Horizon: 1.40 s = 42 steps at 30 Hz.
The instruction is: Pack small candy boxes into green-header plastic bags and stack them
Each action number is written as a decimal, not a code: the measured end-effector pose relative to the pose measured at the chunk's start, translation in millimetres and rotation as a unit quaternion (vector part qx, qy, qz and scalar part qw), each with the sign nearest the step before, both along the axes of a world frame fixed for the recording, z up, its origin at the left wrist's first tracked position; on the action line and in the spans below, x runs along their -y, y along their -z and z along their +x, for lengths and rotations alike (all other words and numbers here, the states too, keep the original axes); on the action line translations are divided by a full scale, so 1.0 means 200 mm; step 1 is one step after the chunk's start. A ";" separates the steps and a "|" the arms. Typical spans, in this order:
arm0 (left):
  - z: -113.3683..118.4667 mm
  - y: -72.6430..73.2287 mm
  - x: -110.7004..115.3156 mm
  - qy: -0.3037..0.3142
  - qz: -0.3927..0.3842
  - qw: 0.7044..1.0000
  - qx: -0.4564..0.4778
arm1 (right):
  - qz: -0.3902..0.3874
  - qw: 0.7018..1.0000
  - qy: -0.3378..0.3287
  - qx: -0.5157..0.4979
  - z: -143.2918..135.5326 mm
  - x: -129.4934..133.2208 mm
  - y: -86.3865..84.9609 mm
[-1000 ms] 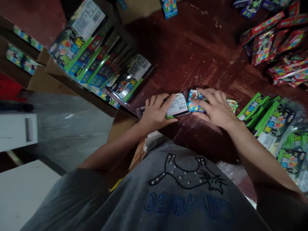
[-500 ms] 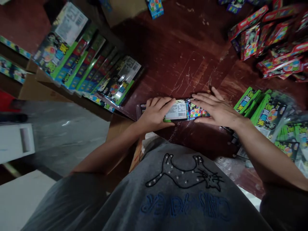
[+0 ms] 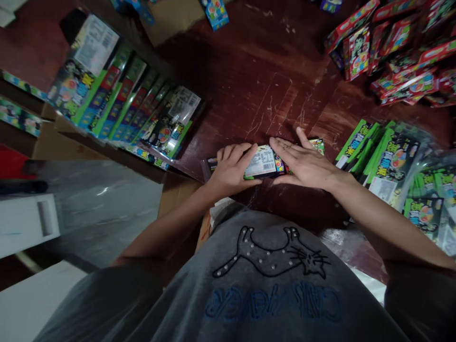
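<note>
A flat black-and-green packet (image 3: 261, 160) with a white barcode label lies near the table's front edge. My left hand (image 3: 231, 167) grips its left part, with the thumb on the near side and the fingers along the far side. Colourful small boxes (image 3: 279, 166) show at the packet's right end. My right hand (image 3: 304, 164) closes over these from above, thumb near and fingers far, hiding most of them. A green-and-red corner of a box (image 3: 318, 145) peeks out beyond the back of that hand.
At left, a row of packed black-and-green packs (image 3: 103, 90) stands on a cardboard box (image 3: 67, 140). Red small boxes (image 3: 402, 52) are heaped at far right. Green-and-black sleeves (image 3: 392, 156) in clear plastic lie at right. A blue box (image 3: 215, 13) sits at the back.
My right hand has slid left toward the packet, along with the small boxes under it; less of them shows between the hands. My left hand stays on the packet. The view has shifted slightly.
</note>
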<state>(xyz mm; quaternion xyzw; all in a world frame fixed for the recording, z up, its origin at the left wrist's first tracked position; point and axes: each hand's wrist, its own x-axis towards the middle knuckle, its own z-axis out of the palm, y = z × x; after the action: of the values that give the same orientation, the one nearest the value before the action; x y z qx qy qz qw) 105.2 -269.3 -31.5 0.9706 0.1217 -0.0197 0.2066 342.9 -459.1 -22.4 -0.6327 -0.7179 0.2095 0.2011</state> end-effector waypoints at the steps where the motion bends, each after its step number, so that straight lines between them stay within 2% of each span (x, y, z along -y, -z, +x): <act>1: 0.00 0.00 -0.01 0.007 -0.001 1.000 -0.002 | -0.009 1.000 -0.006 0.002 0.02 0.01 -0.01; 5: 0.01 -0.01 -0.03 0.007 0.009 1.000 -0.011 | -0.029 0.999 0.009 0.018 0.15 0.11 -0.04; 8: 0.03 -0.01 -0.03 0.015 0.002 1.000 -0.017 | -0.020 0.999 0.030 0.005 0.21 0.15 -0.03; 12: 0.05 0.01 -0.02 0.040 -0.011 0.999 -0.017 | -0.011 0.999 0.043 -0.030 0.19 0.09 -0.01; 15: 0.06 0.02 -0.02 0.039 -0.014 0.999 -0.009 | -0.015 0.998 0.042 -0.034 0.17 0.03 -0.01; 18: 0.06 0.02 -0.02 0.034 -0.006 0.999 -0.007 | -0.019 0.999 0.044 -0.017 0.17 0.04 -0.02; 22: 0.05 0.02 0.00 0.021 0.008 1.000 -0.002 | 0.024 0.988 0.146 0.036 0.16 0.09 -0.03; 24: 0.05 0.01 0.02 0.011 0.011 1.000 -0.001 | 0.034 0.984 0.170 0.044 0.13 0.10 -0.02; 29: 0.08 -0.02 0.04 0.014 0.006 1.000 -0.026 | 0.016 0.998 0.062 0.009 0.03 0.08 0.03; 32: 0.09 -0.03 0.04 0.026 0.001 0.999 -0.040 | 0.008 1.000 0.017 0.003 0.02 0.09 0.02; 34: 0.08 -0.04 0.04 0.025 0.001 0.999 -0.039 | -0.016 1.000 0.019 0.012 0.08 0.13 0.00; 39: 0.08 -0.03 0.04 0.023 0.005 1.000 -0.021 | -0.057 0.995 0.074 0.047 0.32 0.26 -0.06; 42: 0.10 -0.02 0.06 0.029 0.007 1.000 -0.007 | -0.028 0.996 0.077 0.022 0.31 0.24 -0.03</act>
<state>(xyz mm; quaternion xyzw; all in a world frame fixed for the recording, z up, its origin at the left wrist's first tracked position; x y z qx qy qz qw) 125.8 -282.1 -27.2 0.9751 0.0952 -0.0321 0.1977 405.4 -506.4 -17.2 -0.6958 -0.6653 0.1996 0.1830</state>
